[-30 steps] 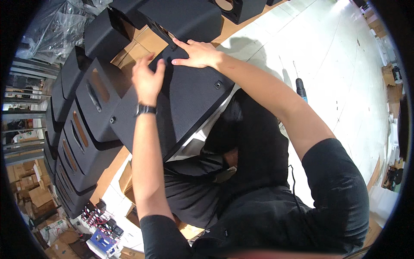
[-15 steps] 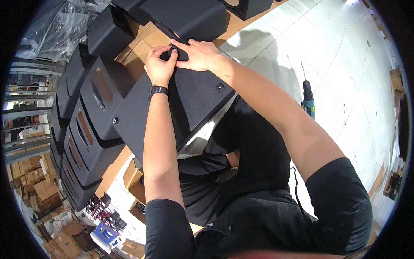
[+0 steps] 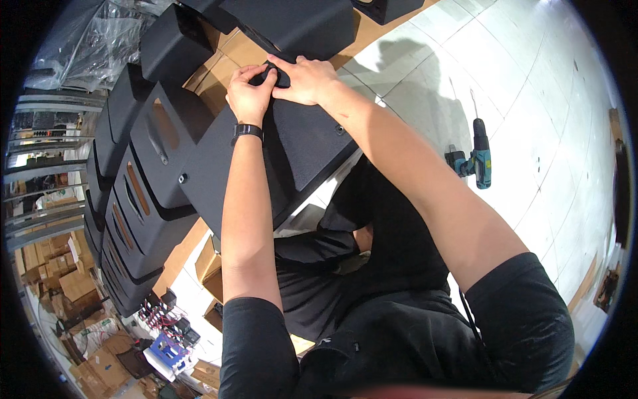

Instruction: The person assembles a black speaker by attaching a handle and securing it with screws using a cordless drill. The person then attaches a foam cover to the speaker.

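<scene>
A black textured speaker cabinet [image 3: 309, 136] lies tilted in front of my crossed legs. My left hand [image 3: 247, 96], with a black wristwatch [image 3: 248, 132] at its wrist, is at the cabinet's far end. Its thumb and forefinger are closed around something small and dark that I cannot make out. Against the same end rests my right hand [image 3: 309, 81], thumb and forefinger spread apart around a dark opening or part beside the left fingertips. Small metal fittings sit on the cabinet's sides, one a round socket [image 3: 183, 178].
More black cabinets [image 3: 159, 146] stand in a row at the left, and others [image 3: 299, 26] at the far side, on cardboard [image 3: 242, 53]. A teal cordless drill [image 3: 483, 159] lies on the tiled floor at the right. A blue-and-white tray [image 3: 166, 356] and wired parts [image 3: 166, 319] are at the lower left.
Both hands stay at the same spot on the cabinet, with slight finger movement. The view has shifted a little, and more of the drill now shows past my right arm.
</scene>
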Motion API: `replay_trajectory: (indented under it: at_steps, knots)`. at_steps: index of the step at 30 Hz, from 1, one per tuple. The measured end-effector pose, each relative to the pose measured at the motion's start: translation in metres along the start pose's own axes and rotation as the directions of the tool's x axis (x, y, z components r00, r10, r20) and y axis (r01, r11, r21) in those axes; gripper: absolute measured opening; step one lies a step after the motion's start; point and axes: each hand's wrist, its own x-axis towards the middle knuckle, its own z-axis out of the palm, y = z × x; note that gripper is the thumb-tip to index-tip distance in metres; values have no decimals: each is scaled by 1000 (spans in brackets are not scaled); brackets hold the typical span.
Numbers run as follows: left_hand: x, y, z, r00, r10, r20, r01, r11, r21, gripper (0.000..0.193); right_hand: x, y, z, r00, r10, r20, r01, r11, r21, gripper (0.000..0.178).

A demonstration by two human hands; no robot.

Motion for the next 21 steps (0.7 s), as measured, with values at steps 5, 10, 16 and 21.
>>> replay_trajectory:
  at_steps: [5, 10, 16, 21]
  knots:
    - [7, -18, -6, 982, 134, 131, -132, 991, -21, 44, -2, -3, -2, 1000, 11, 18, -10, 999, -36, 91]
    - [9, -38, -33, 863, 330, 384, -402, 908, 122, 52, -3, -3, 0, 1000, 9, -8, -9, 1000, -23, 89]
    - [33, -28, -59, 676, 343, 652, -603, 766, 223, 62, -3, -2, -2, 1000, 8, -2, -8, 999, -45, 90]
    - [40, -34, -63, 643, 354, 679, -639, 737, 221, 63, -2, -5, -2, 1000, -7, 17, 8, 999, -43, 90]
